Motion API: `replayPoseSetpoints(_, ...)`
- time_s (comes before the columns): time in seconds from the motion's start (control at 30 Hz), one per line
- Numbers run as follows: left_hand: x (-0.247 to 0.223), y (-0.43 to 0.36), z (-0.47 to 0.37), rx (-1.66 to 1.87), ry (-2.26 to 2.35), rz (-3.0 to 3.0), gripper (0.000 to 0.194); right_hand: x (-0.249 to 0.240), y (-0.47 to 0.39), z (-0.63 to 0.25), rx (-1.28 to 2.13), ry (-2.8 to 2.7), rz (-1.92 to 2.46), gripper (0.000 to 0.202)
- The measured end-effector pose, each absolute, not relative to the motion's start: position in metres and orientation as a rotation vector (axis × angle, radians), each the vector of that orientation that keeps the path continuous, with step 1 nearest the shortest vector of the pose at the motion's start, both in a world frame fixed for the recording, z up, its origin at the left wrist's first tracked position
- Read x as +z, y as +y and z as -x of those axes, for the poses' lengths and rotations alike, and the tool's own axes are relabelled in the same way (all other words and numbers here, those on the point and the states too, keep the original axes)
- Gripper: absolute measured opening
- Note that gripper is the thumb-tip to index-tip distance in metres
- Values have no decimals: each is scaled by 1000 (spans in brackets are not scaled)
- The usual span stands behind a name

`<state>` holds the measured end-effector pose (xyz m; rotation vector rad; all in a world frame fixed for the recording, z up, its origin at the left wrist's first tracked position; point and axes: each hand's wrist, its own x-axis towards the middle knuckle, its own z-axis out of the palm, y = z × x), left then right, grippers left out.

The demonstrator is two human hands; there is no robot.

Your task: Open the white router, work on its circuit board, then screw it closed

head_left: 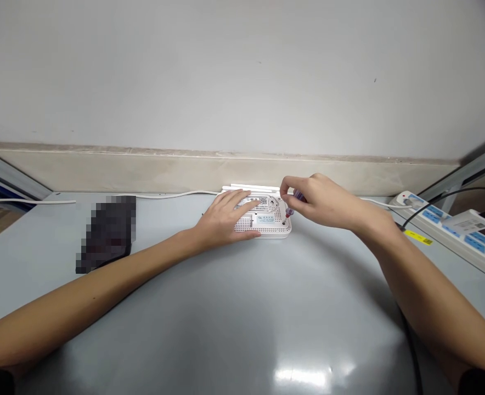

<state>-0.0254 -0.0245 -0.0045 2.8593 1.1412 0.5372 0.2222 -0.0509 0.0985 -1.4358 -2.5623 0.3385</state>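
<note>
A white router [267, 219] lies with its labelled, vented underside up at the far side of the grey table, its white antennas along the back edge. Spread over its left part is my left hand [225, 218], fingers apart and resting on the casing. My right hand [314, 198] is closed round the handle of a screwdriver [291, 208] with a red and purplish handle. The tool slants down to the router's front right corner, where its tip meets or nearly meets a dark screw hole.
A dark pixelated object [110, 233] lies on the table [176, 323] at the left. At the right stands a white power strip [452, 230] with blue sockets, a plugged-in white adapter [468, 221] and cables. A wall [226, 82] rises behind the table.
</note>
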Motion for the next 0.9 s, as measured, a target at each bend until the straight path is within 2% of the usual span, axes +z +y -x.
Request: replayPoseSetpoints(0.9, -5, -24, 25, 485, 1153, -2868, 74, 102, -52, -223, 300, -2594, 1431, 19)
